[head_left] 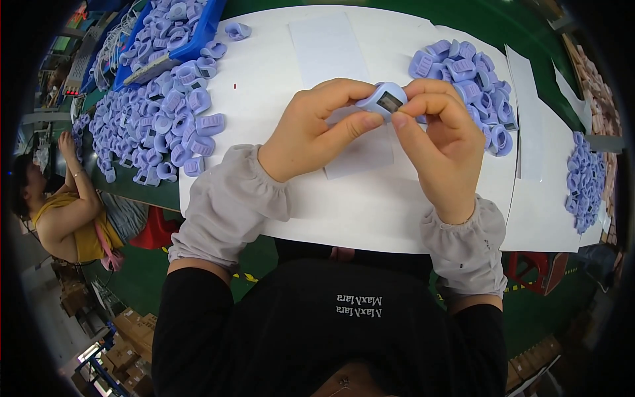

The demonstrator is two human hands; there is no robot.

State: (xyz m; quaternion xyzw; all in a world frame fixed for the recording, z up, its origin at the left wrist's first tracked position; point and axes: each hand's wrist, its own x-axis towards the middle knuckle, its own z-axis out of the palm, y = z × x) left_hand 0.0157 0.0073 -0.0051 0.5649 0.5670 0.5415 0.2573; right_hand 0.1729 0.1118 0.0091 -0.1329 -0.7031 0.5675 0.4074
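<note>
Between both hands, above the white tabletop, is a small lavender ring-shaped device with a dark display window (388,100). My left hand (309,127) pinches its left side with thumb and forefinger. On the other side, the fingertips of my right hand (444,135) close on its right edge. The display faces up toward me. A heap of similar lavender devices (155,122) spreads along the table's left side. A smaller pile (473,83) lies just beyond my right hand, partly covered by it.
A blue bin (210,26) full of the same devices stands at the far left. White sheets (327,43) lie on the white table (297,218). More devices (585,185) are heaped at the far right. A co-worker in yellow (83,228) sits at left, near a red stool (155,228).
</note>
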